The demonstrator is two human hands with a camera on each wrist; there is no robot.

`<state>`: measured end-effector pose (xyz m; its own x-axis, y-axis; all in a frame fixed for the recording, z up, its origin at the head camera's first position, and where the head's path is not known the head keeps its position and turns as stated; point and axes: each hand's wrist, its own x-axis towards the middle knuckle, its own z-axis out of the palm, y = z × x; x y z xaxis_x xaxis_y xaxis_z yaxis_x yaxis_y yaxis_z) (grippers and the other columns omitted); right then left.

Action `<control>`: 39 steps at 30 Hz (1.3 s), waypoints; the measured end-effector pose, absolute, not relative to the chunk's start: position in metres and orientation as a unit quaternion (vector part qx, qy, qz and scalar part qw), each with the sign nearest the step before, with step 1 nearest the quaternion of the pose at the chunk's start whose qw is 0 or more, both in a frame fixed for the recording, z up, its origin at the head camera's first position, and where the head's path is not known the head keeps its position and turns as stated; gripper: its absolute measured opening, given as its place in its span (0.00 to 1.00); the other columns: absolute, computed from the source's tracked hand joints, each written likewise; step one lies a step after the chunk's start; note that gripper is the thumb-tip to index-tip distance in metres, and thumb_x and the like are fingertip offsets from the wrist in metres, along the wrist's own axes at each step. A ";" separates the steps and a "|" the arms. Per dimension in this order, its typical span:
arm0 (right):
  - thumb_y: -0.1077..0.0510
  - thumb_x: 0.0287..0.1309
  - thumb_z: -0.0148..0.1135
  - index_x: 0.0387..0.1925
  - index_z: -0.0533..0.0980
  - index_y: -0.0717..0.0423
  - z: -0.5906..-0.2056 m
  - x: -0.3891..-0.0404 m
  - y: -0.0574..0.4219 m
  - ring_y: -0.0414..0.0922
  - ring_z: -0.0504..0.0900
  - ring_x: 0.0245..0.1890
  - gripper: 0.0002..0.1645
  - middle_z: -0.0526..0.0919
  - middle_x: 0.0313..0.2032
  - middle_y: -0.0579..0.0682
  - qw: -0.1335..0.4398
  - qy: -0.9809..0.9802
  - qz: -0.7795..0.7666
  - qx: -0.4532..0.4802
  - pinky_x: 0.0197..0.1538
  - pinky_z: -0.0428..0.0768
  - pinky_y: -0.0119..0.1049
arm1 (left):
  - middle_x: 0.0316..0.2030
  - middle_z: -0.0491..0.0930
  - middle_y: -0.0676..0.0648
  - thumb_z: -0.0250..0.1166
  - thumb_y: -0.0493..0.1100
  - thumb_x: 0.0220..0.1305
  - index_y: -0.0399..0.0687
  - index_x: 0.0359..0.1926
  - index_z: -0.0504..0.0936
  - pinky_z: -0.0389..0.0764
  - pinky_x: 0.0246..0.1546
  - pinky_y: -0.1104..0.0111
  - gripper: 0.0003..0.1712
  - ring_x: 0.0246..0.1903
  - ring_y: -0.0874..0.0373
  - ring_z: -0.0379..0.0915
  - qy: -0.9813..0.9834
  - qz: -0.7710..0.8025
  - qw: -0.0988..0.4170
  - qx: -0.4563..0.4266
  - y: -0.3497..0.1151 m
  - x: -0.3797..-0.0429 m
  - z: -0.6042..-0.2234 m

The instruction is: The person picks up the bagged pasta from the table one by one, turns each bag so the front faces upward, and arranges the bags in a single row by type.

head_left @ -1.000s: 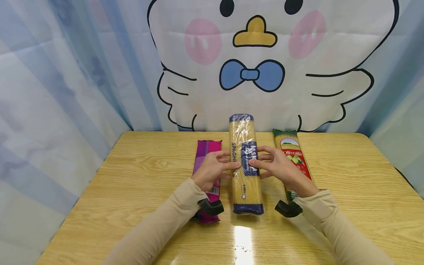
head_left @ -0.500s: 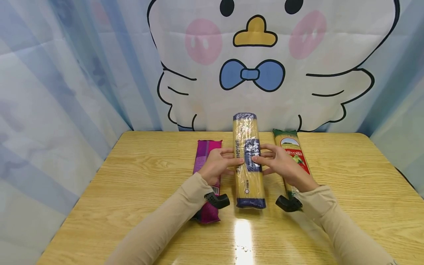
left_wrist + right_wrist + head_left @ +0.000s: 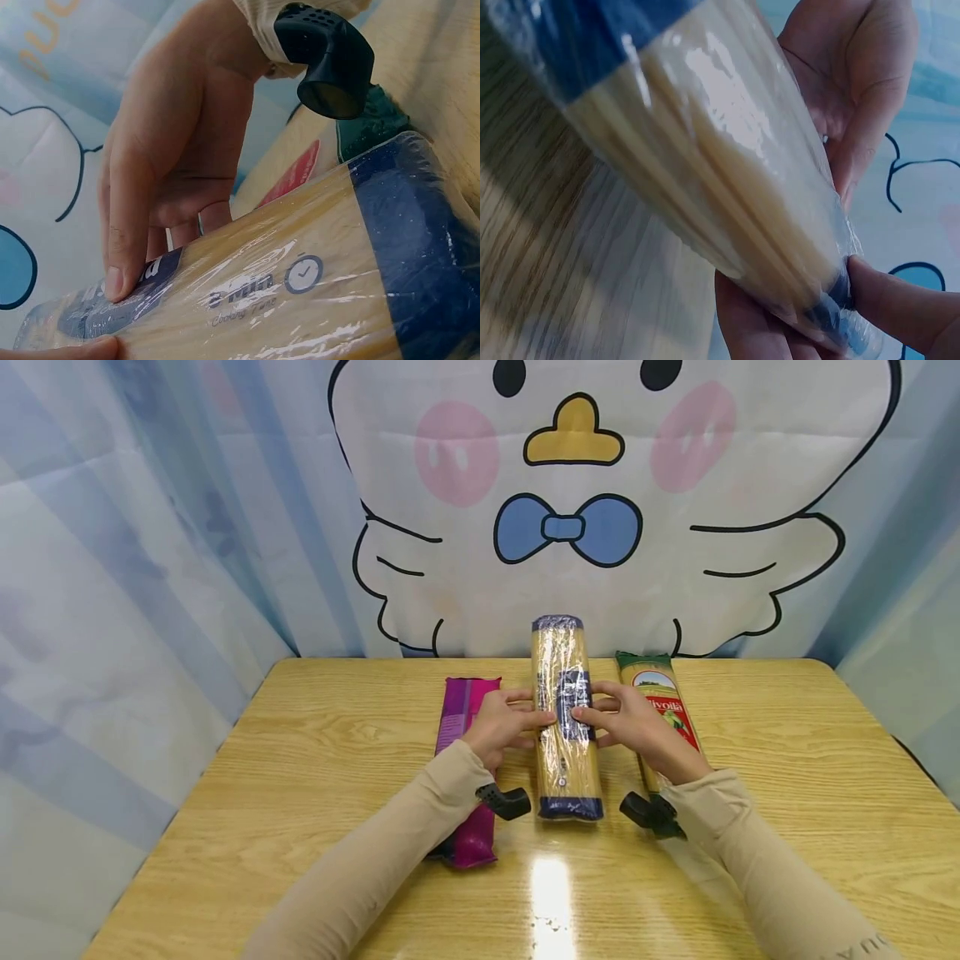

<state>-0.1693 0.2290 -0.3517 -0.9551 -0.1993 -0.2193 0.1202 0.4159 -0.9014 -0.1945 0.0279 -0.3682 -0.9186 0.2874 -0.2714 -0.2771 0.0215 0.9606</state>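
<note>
A clear-wrapped pack of spaghetti (image 3: 567, 768) with dark blue ends is held between both hands, lengthwise away from the person. On its left side the left hand (image 3: 506, 725) grips it, thumb on top and fingers at the edge. The right hand (image 3: 637, 722) grips the opposite side the same way, its thumb over the blue label. The left wrist view shows the cooking-time print and clock mark on the pack (image 3: 247, 300). Wood grain shows below the pack (image 3: 667, 150) in the right wrist view.
A purple-pink packet (image 3: 472, 839) lies left of the held pack, partly under the left forearm. To the right lies a green-ended pasta pack (image 3: 652, 681) with a red label, partly behind the right hand. A printed curtain (image 3: 450, 568) hangs behind the wooden table (image 3: 337, 718).
Both hands have shifted the spaghetti pack slightly to the right and away from the person. Its near end sits farther from the table's front. The two other packs have stayed put.
</note>
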 end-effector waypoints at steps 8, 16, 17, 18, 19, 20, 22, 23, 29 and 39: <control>0.52 0.70 0.59 0.75 0.51 0.66 -0.359 -0.179 0.230 0.63 0.76 0.60 0.43 0.65 0.67 0.72 0.146 0.836 -0.529 -0.010 0.49 0.86 0.45 | 0.53 0.82 0.36 0.71 0.33 0.60 0.37 0.65 0.73 0.87 0.39 0.60 0.31 0.47 0.48 0.83 0.682 0.703 0.203 -0.013 0.034 -0.202 -0.373; 0.52 0.70 0.58 0.74 0.53 0.67 -0.361 -0.185 0.230 0.62 0.78 0.56 0.41 0.66 0.66 0.73 0.136 0.857 -0.498 0.009 0.48 0.86 0.44 | 0.47 0.84 0.35 0.71 0.32 0.58 0.34 0.62 0.75 0.87 0.31 0.65 0.30 0.40 0.50 0.84 0.687 0.699 0.195 -0.025 0.045 -0.209 -0.378; 0.52 0.70 0.58 0.74 0.53 0.68 -0.361 -0.185 0.230 0.63 0.78 0.56 0.41 0.65 0.66 0.74 0.136 0.857 -0.496 0.010 0.48 0.86 0.44 | 0.47 0.84 0.35 0.71 0.32 0.58 0.34 0.62 0.74 0.87 0.30 0.65 0.30 0.40 0.50 0.84 0.689 0.698 0.195 -0.027 0.046 -0.209 -0.378; 0.52 0.71 0.58 0.74 0.53 0.68 -0.362 -0.186 0.230 0.63 0.78 0.56 0.41 0.65 0.66 0.74 0.138 0.857 -0.496 0.012 0.48 0.86 0.45 | 0.47 0.84 0.35 0.71 0.31 0.58 0.33 0.62 0.74 0.87 0.30 0.65 0.30 0.40 0.50 0.85 0.688 0.698 0.195 -0.028 0.047 -0.210 -0.379; 0.52 0.71 0.57 0.74 0.52 0.68 -0.363 -0.187 0.230 0.63 0.78 0.56 0.41 0.65 0.66 0.74 0.139 0.857 -0.496 0.012 0.48 0.86 0.45 | 0.46 0.84 0.35 0.71 0.31 0.58 0.33 0.62 0.74 0.87 0.30 0.64 0.30 0.39 0.50 0.85 0.688 0.698 0.195 -0.030 0.048 -0.211 -0.379; 0.53 0.71 0.57 0.74 0.52 0.68 -0.363 -0.188 0.230 0.63 0.78 0.57 0.41 0.65 0.66 0.74 0.141 0.857 -0.495 0.013 0.49 0.86 0.45 | 0.46 0.84 0.35 0.71 0.31 0.58 0.34 0.63 0.74 0.87 0.30 0.65 0.31 0.39 0.50 0.85 0.688 0.698 0.197 -0.032 0.048 -0.211 -0.380; 0.52 0.71 0.56 0.74 0.51 0.69 -0.364 -0.189 0.231 0.64 0.77 0.57 0.41 0.64 0.67 0.74 0.144 0.859 -0.491 0.013 0.50 0.85 0.46 | 0.46 0.84 0.35 0.71 0.32 0.59 0.35 0.64 0.73 0.87 0.28 0.64 0.32 0.37 0.50 0.85 0.691 0.695 0.198 -0.036 0.049 -0.212 -0.380; 0.52 0.72 0.56 0.74 0.50 0.69 -0.365 -0.190 0.231 0.64 0.77 0.58 0.42 0.63 0.67 0.74 0.147 0.860 -0.489 0.014 0.50 0.85 0.46 | 0.46 0.84 0.35 0.71 0.33 0.59 0.35 0.65 0.73 0.87 0.28 0.64 0.32 0.36 0.50 0.85 0.692 0.693 0.199 -0.038 0.049 -0.213 -0.380; 0.52 0.73 0.54 0.75 0.47 0.69 -0.367 -0.196 0.232 0.64 0.74 0.61 0.42 0.59 0.70 0.74 0.168 0.862 -0.477 0.027 0.54 0.83 0.48 | 0.46 0.84 0.36 0.72 0.34 0.58 0.35 0.64 0.74 0.88 0.31 0.61 0.32 0.36 0.49 0.85 0.709 0.677 0.193 -0.040 0.052 -0.217 -0.384; 0.52 0.74 0.53 0.73 0.50 0.72 -0.369 -0.200 0.232 0.63 0.75 0.61 0.40 0.60 0.69 0.74 0.182 0.864 -0.468 0.046 0.56 0.82 0.50 | 0.43 0.85 0.32 0.70 0.31 0.59 0.33 0.60 0.76 0.88 0.37 0.56 0.27 0.35 0.47 0.85 0.697 0.687 0.200 -0.051 0.060 -0.221 -0.391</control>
